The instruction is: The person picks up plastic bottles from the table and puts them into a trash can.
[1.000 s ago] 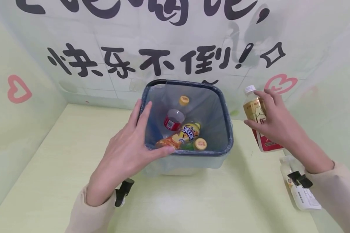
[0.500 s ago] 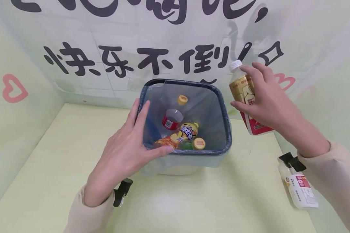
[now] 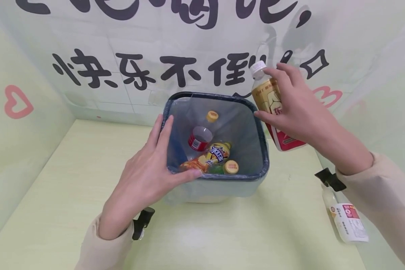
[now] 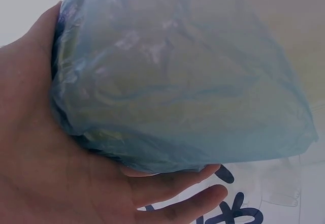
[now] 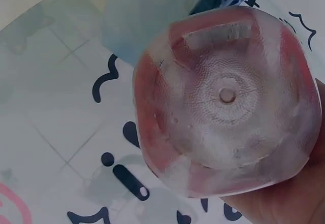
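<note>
A trash bin (image 3: 263,165) with a dark blue rim and a thin bluish liner stands in the middle of the head view. My left hand (image 3: 143,170) rests on its near left corner, thumb on the front rim and straight fingers along the left side. In the left wrist view the bluish liner (image 4: 177,82) lies against the palm. My right hand (image 3: 300,103) grips a drink bottle (image 3: 268,99) with a gold-and-red label and white cap, upright and slightly tilted, by the bin's right rim. The right wrist view shows the bottle's clear ribbed base (image 5: 228,97).
Inside the bin lie a yellow-and-orange bottle (image 3: 216,153), a red-labelled bottle (image 3: 200,139) and another with an orange cap (image 3: 231,167). A white-labelled bottle (image 3: 349,221) lies at the table's right edge. A printed wall (image 3: 128,101) stands close behind the bin.
My right hand has carried the gold-and-red bottle leftward and up, from right of the bin to beside its right rim. The left hand has stayed on the bin.
</note>
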